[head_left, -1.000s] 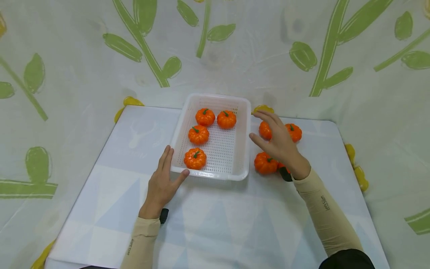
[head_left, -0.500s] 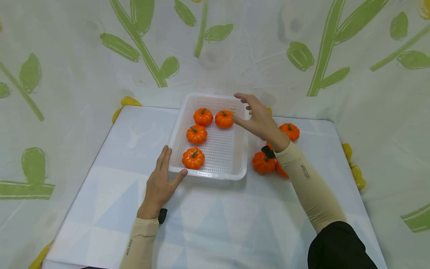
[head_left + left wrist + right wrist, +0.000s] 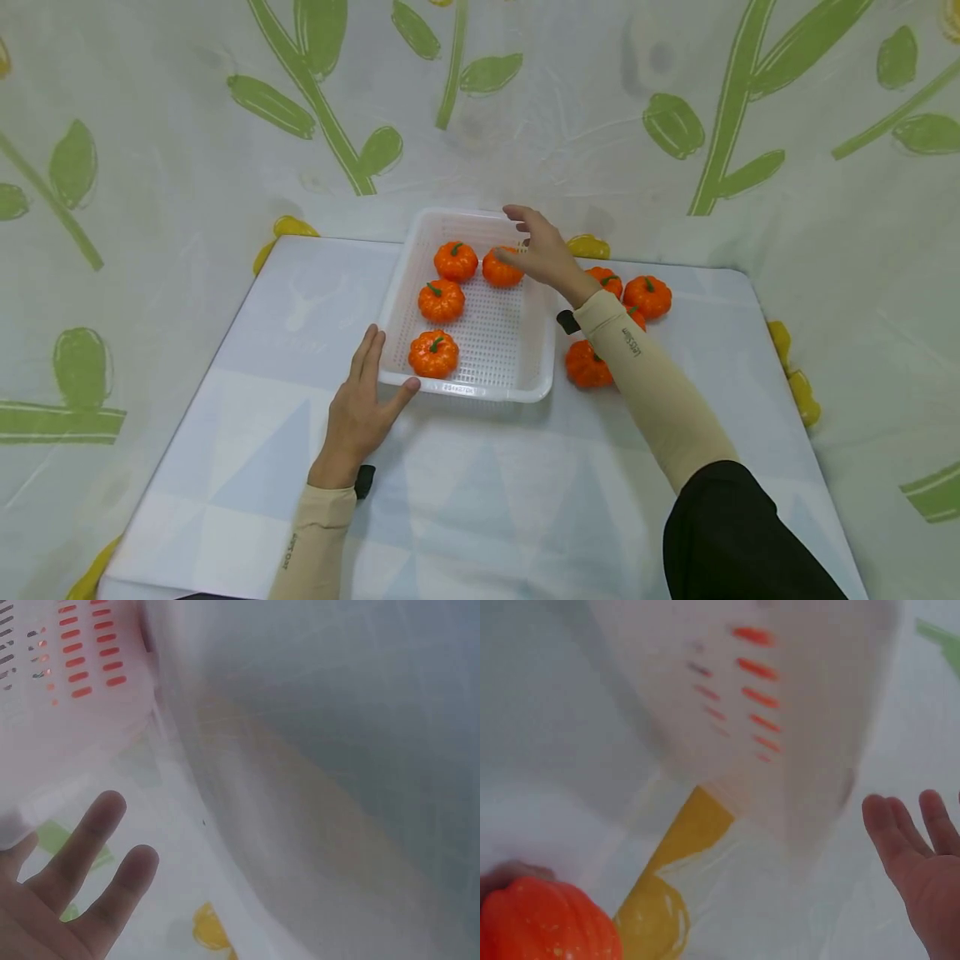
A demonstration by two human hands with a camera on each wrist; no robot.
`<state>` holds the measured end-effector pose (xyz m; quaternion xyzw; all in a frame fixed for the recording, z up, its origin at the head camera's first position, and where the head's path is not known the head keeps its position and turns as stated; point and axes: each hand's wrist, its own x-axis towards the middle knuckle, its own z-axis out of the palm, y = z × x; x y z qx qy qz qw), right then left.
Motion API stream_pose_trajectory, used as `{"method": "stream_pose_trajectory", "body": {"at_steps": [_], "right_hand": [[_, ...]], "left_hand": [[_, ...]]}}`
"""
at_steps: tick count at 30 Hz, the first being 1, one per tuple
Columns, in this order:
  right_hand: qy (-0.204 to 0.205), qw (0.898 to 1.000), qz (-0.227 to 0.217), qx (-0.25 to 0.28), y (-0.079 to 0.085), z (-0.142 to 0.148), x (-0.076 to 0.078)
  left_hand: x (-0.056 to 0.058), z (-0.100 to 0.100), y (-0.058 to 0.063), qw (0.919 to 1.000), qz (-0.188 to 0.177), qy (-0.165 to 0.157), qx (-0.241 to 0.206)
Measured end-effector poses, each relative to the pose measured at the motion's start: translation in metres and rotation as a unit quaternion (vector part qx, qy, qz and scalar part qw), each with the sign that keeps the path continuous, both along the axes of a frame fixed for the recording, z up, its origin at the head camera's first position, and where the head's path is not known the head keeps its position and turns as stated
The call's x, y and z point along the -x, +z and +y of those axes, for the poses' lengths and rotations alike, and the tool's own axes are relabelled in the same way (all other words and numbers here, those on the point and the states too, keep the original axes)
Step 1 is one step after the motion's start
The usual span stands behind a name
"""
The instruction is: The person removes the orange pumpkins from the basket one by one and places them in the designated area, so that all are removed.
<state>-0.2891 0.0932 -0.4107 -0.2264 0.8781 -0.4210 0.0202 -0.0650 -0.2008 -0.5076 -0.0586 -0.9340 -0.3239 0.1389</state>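
Observation:
A white plastic basket [image 3: 480, 390] stands at the table's back, holding several small orange pumpkins. My left hand [image 3: 358, 425] lies at its front left corner, fingers straight along the side and thumb at the front rim. In the left wrist view the spread fingers [image 3: 105, 900] show under the basket wall [image 3: 67, 727]. My right hand [image 3: 547, 258] reaches over the basket's right rim, thumb and fingers spread. It overlaps the back right pumpkin [image 3: 499, 273] in the head view. In the right wrist view, this hand [image 3: 934, 889] appears beyond the basket wall [image 3: 810, 742], holding nothing.
Several more pumpkins sit right of the basket, among them a far right one [image 3: 647, 297] and a near one [image 3: 587, 365] partly behind my right sleeve [image 3: 652, 392]. A plant-patterned white sheet [image 3: 570, 125] rises behind the table [image 3: 480, 500].
My right hand has moved left from over the loose pumpkins, across the basket's right rim to the back right pumpkin. The left hand and the basket have stayed put.

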Motion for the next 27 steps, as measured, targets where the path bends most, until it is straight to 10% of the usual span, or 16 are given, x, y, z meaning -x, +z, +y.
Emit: {"method": "stream_pose_trajectory", "body": {"at_steps": [27], "right_hand": [[0.002,0.984,-0.036,-0.175,-0.04,-0.019,0.02]], "left_hand": [[-0.001,-0.001,0.001,0.9999,0.01,-0.002,0.003]]}}
